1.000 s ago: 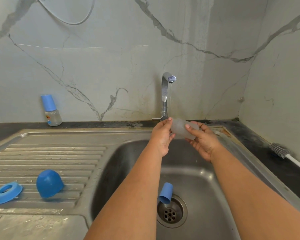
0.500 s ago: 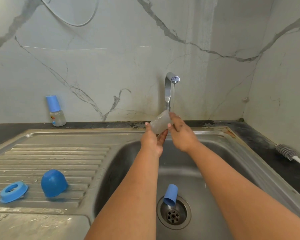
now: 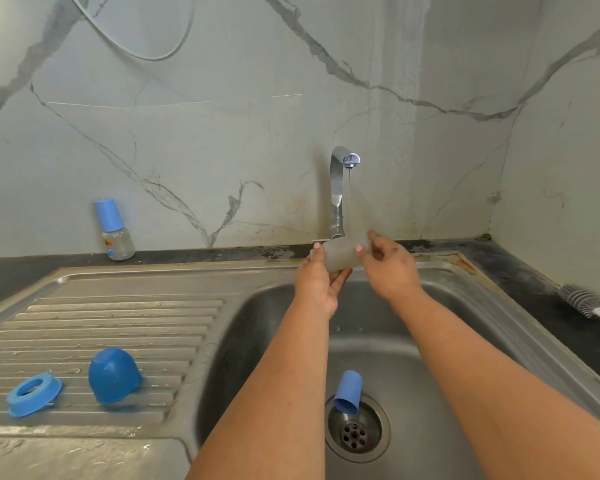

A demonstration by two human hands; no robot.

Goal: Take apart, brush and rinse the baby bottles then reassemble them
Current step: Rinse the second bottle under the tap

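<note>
Bottle [image 3: 343, 252] now tipped flatter under tap [image 3: 338, 188] (water running); left hand [image 3: 317, 282] & right hand [image 3: 388, 268] both grip it.

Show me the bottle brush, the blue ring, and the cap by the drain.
brush [image 3: 578, 300]: head view, on its grey bristle head.
ring [image 3: 34, 393]: head view, on its front rim.
cap [image 3: 347, 391]: head view, on its side wall.

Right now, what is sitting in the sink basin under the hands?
A blue cap lies tilted at the rim of the drain, open end toward the drain. The rest of the visible basin floor is bare steel. The forearms cover the near left and right parts.
</note>
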